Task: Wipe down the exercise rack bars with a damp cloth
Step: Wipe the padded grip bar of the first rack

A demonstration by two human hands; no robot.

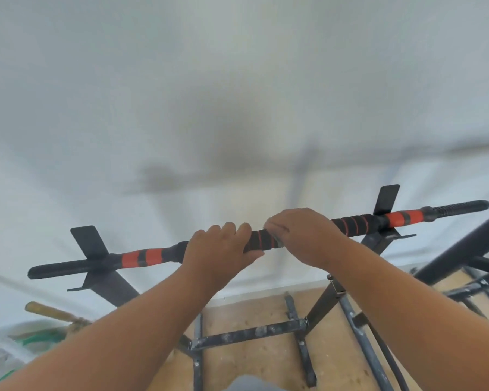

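Observation:
A black bar (261,239) with orange bands and orange-striped foam grips lies across two black rack uprights, running from lower left to upper right. My left hand (220,249) grips the bar left of its middle, fingers curled over the top. My right hand (305,235) is curled round the bar just to the right, and a small pale grey bit of cloth (280,243) shows under its fingers. Most of the cloth is hidden by the hand.
The rack's black frame (249,334) spreads over a tan speckled floor below. Another dark frame (463,249) slants at the right. A white wall stands close behind the bar. A wooden handle (48,310) and a green item lie at lower left.

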